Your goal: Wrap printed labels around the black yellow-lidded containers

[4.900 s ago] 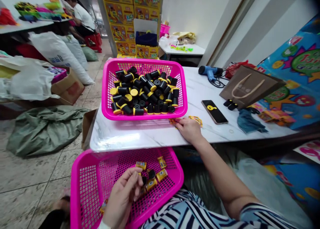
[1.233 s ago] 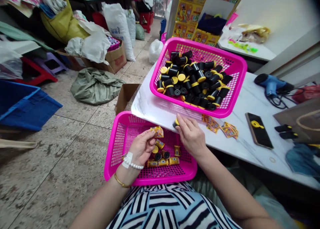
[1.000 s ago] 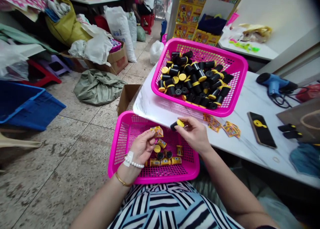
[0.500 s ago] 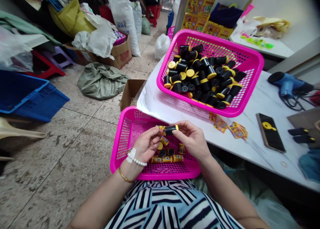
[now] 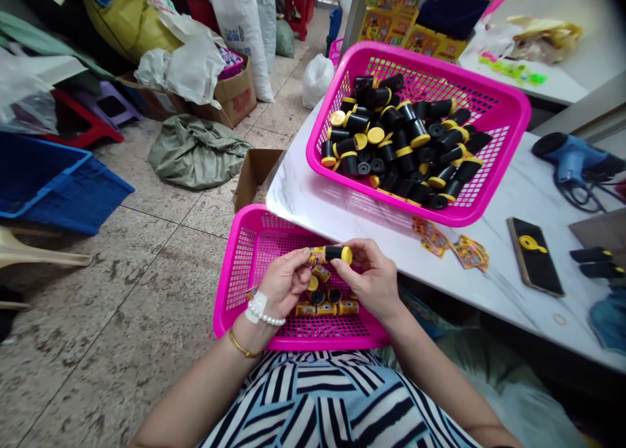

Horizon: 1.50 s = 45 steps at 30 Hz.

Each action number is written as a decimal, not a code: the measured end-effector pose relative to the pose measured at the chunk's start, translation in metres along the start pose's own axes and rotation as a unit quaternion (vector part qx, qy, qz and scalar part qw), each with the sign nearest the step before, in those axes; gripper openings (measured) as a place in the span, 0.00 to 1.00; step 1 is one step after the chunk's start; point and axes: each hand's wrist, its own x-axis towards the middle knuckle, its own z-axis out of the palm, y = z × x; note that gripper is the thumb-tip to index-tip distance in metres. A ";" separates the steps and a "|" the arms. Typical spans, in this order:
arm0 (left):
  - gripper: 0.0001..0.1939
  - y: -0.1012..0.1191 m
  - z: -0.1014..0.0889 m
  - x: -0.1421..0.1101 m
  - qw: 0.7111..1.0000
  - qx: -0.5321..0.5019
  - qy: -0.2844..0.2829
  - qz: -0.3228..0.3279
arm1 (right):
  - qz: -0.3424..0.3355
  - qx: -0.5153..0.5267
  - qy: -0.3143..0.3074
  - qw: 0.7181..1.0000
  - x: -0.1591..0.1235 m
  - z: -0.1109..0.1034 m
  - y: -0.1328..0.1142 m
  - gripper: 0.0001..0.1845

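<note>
Between my hands, over the lower pink basket (image 5: 223, 275), lies a small black canister (image 5: 335, 253) with a yellow cap, roughly level. A printed orange sleeve (image 5: 316, 255) covers its left end. My left hand (image 5: 281, 285) is closed, its thumb and fingers pinching the sleeve end. At the capped end, my right hand (image 5: 374, 285) grips the canister between thumb and fingers. Below them in the basket, several sleeved canisters (image 5: 327, 309) lie on their sides, and others show black ends.
On the white table (image 5: 293, 180), a larger pink basket (image 5: 521, 112) holds many black canisters (image 5: 403, 151). Flat printed sleeves (image 5: 470, 252), a phone (image 5: 535, 255) and a blue heat gun (image 5: 572, 158) lie to the right. A blue crate (image 5: 63, 187) stands left on the floor.
The canister has turned slightly, showing more of its yellow cap's face. The sleeve appears to cover more of the black body. My right fingers have shifted around the capped end.
</note>
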 end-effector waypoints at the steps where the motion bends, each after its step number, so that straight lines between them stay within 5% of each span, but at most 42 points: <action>1: 0.14 0.000 0.001 -0.001 1.000 0.008 -0.003 0.001 | 0.001 0.005 0.007 1.000 -0.001 -0.001 0.001 0.13; 7: 0.13 0.002 0.006 -0.005 1.000 -0.003 -0.003 0.007 | 0.031 0.103 -0.027 0.994 -0.004 -0.004 -0.005 0.15; 12: 0.10 0.003 0.001 0.001 0.999 -0.033 -0.015 -0.015 | 0.070 0.142 0.046 0.986 0.001 -0.009 -0.005 0.15; 19: 0.06 0.001 0.000 0.003 0.996 -0.074 -0.016 -0.039 | 0.110 0.204 -0.041 0.972 0.006 -0.004 -0.007 0.16; 24: 0.07 0.001 0.001 0.000 0.996 -0.079 -0.016 -0.043 | 0.108 0.191 -0.032 0.975 0.004 0.004 -0.009 0.14; 36: 0.14 0.004 0.007 -0.015 0.999 0.028 0.018 0.028 | -0.050 -0.012 -0.054 0.997 -0.002 -0.005 -0.011 0.14; 40: 0.19 0.027 0.012 -0.018 0.988 0.112 0.031 0.106 | -0.136 -0.031 -0.051 0.989 0.028 -0.018 -0.025 0.15; 45: 0.19 0.066 0.024 0.001 0.957 0.220 -0.072 0.172 | -0.278 -0.012 -0.101 0.955 0.083 -0.013 -0.035 0.17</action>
